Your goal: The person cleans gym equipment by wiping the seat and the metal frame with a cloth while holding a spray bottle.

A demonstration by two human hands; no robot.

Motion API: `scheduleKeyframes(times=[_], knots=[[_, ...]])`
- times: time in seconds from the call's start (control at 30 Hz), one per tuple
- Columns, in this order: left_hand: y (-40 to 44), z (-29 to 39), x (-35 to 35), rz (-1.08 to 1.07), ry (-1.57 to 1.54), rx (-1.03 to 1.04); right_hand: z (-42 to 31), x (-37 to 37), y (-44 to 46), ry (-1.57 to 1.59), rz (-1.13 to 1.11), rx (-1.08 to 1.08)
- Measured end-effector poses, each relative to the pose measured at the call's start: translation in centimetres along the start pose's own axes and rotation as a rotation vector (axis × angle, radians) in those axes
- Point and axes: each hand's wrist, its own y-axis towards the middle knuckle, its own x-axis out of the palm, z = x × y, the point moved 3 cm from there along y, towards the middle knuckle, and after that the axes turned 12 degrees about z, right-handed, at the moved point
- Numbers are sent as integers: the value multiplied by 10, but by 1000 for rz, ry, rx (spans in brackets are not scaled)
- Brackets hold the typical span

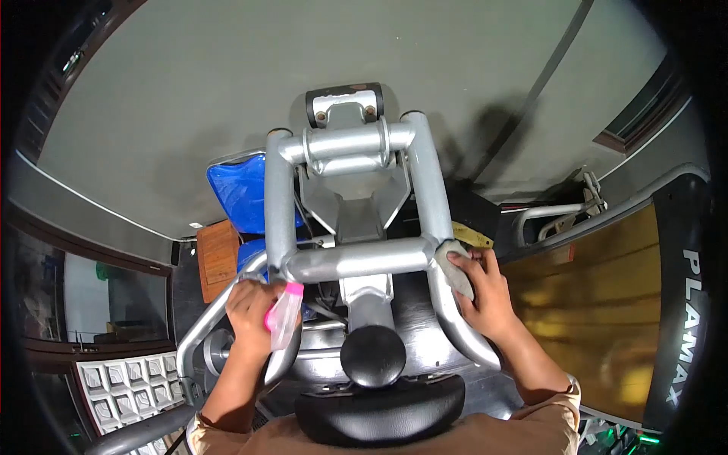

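Note:
A silver tubular frame (356, 262) of a gym machine stands in front of me. My left hand (254, 307) is closed around a clear spray bottle with pink parts (286, 318), beside the frame's left tube. On the right, my right hand (485, 296) presses a grey cloth or sponge (456, 273) against the right tube, just below the crossbar's joint. Its fingers are bent over the grey piece. Between my arms are a round black knob (373, 356) and a black padded seat or pad (379, 413).
A blue chair (241, 189) and a wooden board (218, 262) stand behind the frame at left. At right is a large panel lettered PLAMAX (682, 326). A grey wall (227, 83) rises behind the machine. Curved metal tubes flank the left side.

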Motion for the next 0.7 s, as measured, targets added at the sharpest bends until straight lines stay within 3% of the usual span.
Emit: scheduleKeyframes(times=[0.47,0.7], knots=[[4,13,3,40,94,132,-9,-3,-9,-7,134,-206],[7,18,-1,54,130,100,-7,0,-16,-48,208,-239]])
